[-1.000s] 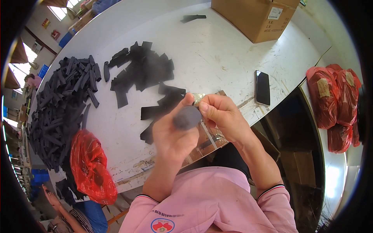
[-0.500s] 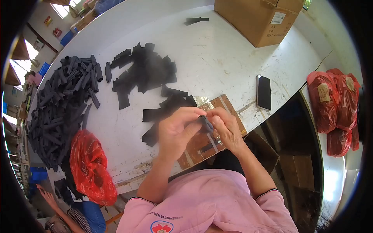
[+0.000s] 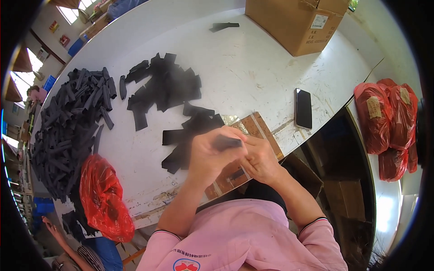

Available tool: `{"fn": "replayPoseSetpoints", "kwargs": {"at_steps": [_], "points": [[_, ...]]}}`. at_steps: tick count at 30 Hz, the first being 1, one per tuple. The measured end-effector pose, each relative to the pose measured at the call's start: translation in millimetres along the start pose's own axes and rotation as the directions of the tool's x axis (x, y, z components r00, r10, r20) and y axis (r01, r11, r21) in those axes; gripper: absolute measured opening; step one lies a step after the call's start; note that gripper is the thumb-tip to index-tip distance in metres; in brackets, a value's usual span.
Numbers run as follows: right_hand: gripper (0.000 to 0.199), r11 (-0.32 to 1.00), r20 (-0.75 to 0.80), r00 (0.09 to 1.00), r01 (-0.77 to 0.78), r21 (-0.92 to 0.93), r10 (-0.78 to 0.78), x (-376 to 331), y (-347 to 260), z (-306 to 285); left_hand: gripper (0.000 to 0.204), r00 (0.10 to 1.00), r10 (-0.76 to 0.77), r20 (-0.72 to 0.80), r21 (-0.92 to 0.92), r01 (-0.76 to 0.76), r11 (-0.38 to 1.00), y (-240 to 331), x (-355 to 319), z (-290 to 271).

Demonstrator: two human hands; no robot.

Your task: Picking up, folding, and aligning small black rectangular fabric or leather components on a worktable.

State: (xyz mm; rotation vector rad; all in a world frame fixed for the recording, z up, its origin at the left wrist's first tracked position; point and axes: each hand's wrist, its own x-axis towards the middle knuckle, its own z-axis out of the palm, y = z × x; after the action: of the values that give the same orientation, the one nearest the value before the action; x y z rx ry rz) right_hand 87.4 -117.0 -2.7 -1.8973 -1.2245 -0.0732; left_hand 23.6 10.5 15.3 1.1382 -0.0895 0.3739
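My left hand [image 3: 209,151] is closed round a dark grey fabric piece [image 3: 227,143], folded or rolled into a narrow tube, which shows between the thumb and fingers. Right against it, my right hand [image 3: 261,158] is closed at the end of that piece; its fingertips are partly hidden behind the left hand. Both hands are over a brown board [image 3: 257,126] at the table's near edge. Just left of them lie flat black fabric pieces [image 3: 178,137], and a larger spread of black pieces [image 3: 165,86] is farther back.
A big heap of rolled dark pieces [image 3: 68,131] covers the table's left side, a red plastic bag [image 3: 104,198] near it. A phone [image 3: 304,108] lies to the right, a cardboard box [image 3: 294,27] stands behind. Red bags [image 3: 384,117] sit far right. Another person's arm [image 3: 61,239] shows lower left.
My hands have turned and come closer together. The fabric piece now lies lengthwise in my left hand, its tube shape more in view, while my right hand's fingers have curled in.
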Motion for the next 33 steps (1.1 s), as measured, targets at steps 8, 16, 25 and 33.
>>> {"fn": "replayPoseSetpoints", "kwargs": {"at_steps": [8, 16, 25, 33], "points": [[0.013, 0.997, 0.022, 0.997, -0.073, 0.037, 0.072, -18.3, 17.8, 16.3, 0.010, 0.994, 0.084, 0.070, 0.640, -0.109, 0.760, -7.5, -5.4, 6.5], [0.012, 0.998, 0.144, 0.988, -0.058, -0.019, 0.060, 2.2, 1.1, -11.2, 0.022, 0.975, 0.222, -0.031, 0.089, -0.218, 0.972, 1.2, -5.7, 8.7], [0.016, 0.965, 0.154, 0.976, -0.183, 0.186, 0.156, -12.2, 11.3, 9.3, 0.022, 0.994, 0.103, -0.038, 0.090, -0.099, 0.991, 6.9, -3.1, 7.9], [0.014, 0.985, 0.181, 0.974, -0.150, 0.084, 0.133, -7.4, 7.1, -1.0, 0.010, 0.997, 0.071, 0.026, 0.262, -0.075, 0.962, 15.4, -1.0, 3.1]]}}
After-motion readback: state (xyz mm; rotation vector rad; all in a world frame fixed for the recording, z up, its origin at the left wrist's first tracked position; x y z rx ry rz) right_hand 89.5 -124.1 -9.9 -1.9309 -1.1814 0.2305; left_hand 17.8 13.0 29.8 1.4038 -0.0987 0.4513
